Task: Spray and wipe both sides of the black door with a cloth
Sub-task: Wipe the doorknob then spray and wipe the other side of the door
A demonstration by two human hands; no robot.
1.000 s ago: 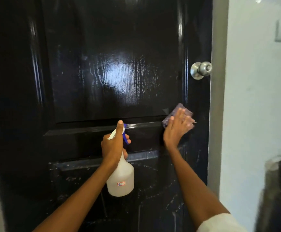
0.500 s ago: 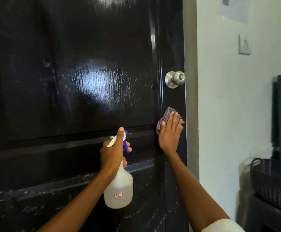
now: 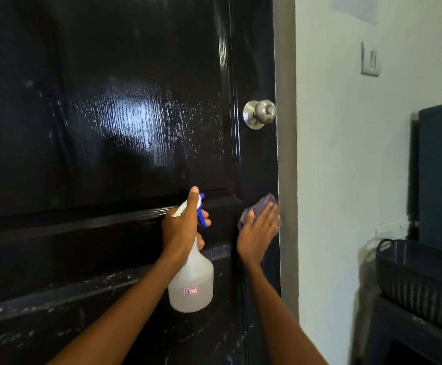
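Below the door knob, the right hand presses a checked cloth flat on the black door. Overlapping strokes along this right edge would serve best, while the left hand grips the spray bottle.

Dim indoor light is seen throughout. A broad glare patch is reflected on the glossy black door, with a dark shadow inside it. The basket at right is blurred, and edges are bowed by wide-angle distortion.

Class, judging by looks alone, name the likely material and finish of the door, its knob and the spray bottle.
Door: probably wood under glossy black paint; grain lines show in the glare.
Knob: brushed silvery metal, soft sheen.
Spray bottle: translucent white plastic, matte, with blue trigger.
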